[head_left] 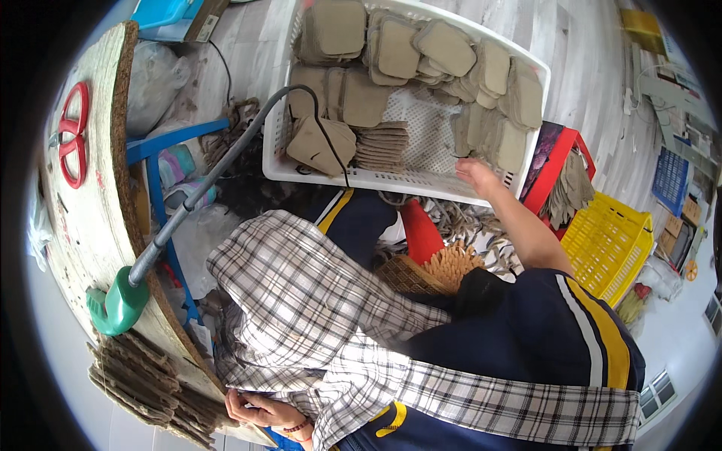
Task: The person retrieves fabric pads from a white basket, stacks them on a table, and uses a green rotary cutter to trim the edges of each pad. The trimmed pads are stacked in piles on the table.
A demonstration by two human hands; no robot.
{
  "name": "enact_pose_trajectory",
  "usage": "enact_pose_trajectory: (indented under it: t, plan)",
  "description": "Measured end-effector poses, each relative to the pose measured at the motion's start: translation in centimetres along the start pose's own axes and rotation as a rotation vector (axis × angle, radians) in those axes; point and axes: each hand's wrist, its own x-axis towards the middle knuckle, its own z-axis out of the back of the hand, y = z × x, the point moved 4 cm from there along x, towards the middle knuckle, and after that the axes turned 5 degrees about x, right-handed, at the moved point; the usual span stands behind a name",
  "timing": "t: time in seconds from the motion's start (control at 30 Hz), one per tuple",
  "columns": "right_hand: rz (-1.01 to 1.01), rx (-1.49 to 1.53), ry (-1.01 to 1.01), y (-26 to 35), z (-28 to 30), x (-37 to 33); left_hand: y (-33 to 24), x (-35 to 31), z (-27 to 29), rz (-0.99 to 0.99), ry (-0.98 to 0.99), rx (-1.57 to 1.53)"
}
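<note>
Plaid cloth (301,286) lies nearest. The left hand (263,410) curls at the wooden table (98,210) edge, its hold unclear; the right hand (479,179), fingers loosely spread, empty, crosses the white crate (421,186)'s near edge beside grey-brown pads (511,146) toward its right corner.

smooth plastic crate (432,190); matt cloth-like pieces (398,47); rough-edged wooden table (92,218); glossy green base (126,301)

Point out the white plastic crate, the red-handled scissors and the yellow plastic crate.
White plastic crate (423,126), head view: bare perforated floor.
Red-handled scissors (73,137), head view: handles.
Yellow plastic crate (608,244), head view: lattice.
</note>
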Motion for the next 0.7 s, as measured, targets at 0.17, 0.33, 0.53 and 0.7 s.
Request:
enact_pose_trajectory:
  t: [0.17,0.33,0.53,0.7]
  plan:
    - [-0.033,-0.503,-0.052,-1.2,3.0,0.3,0.3,0.3,-0.2,-0.048,0.011,0.047]
    - [-0.135,-0.342,-0.342,-0.8,-0.5,1.7,0.2,-0.3,0.3,-0.015,-0.013,0.038]
    - [0.062,-0.328,-0.348,-4.0,2.7,7.9,-0.1,0.2,0.0,-0.029,-0.034,0.05]
    - [0.027,-0.044,-0.489,-4.2,2.2,8.9,-0.1,0.2,0.2,-0.029,-0.049,0.042]
